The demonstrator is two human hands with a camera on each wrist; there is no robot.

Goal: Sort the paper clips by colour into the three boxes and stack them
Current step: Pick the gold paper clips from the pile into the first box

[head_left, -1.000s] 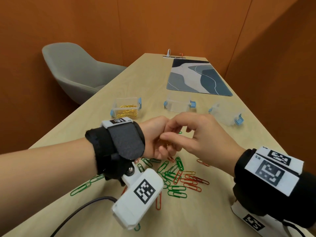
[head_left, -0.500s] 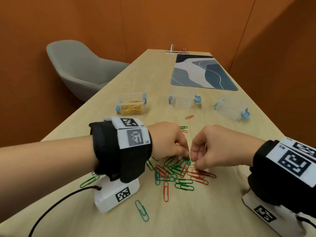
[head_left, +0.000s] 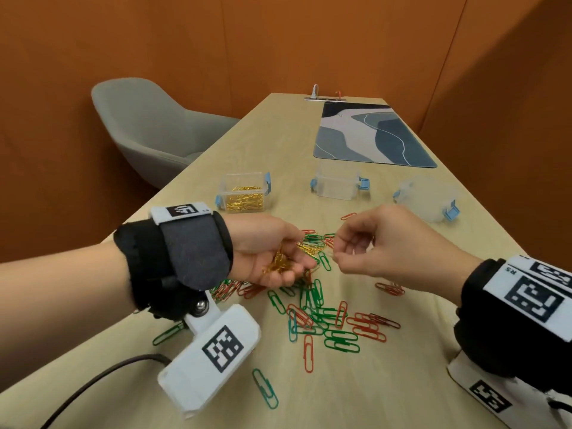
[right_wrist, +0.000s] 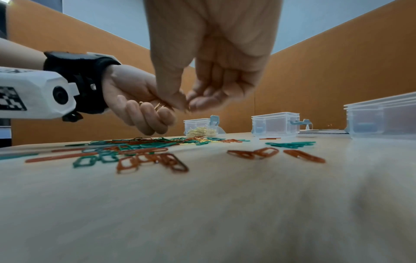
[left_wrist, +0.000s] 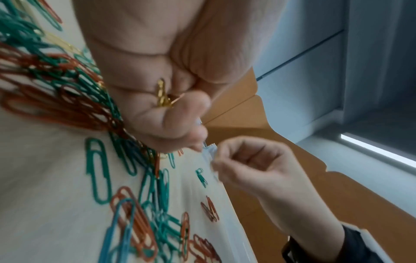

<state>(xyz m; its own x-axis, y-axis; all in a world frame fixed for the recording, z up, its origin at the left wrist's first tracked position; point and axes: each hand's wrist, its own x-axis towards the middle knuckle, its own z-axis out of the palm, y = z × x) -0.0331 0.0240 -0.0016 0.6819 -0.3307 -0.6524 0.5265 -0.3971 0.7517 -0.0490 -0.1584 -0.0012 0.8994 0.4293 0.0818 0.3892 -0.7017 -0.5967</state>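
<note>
My left hand (head_left: 294,267) hovers palm-up over the pile, its fingers curled round a bunch of gold paper clips (head_left: 278,263), which also show in the left wrist view (left_wrist: 163,97). Just to its right my right hand (head_left: 335,252) is raised, thumb and fingertips pinched on what looks like a small gold clip, blurred in the right wrist view (right_wrist: 186,106). Green and red clips (head_left: 318,311) lie mixed on the table below. Three clear boxes with blue latches stand behind: the left box (head_left: 244,196) holds gold clips, while the middle box (head_left: 335,187) and right box (head_left: 424,196) look empty.
A patterned blue-grey mat (head_left: 368,134) lies at the far end of the wooden table (head_left: 402,382). A grey chair (head_left: 148,125) stands off the left edge. A stray green clip (head_left: 266,388) and a cable (head_left: 102,376) lie near me. Orange walls close in.
Both hands have lifted off the clip pile. My left hand has turned palm-up, showing the gold clips, and my right hand has come up beside it.
</note>
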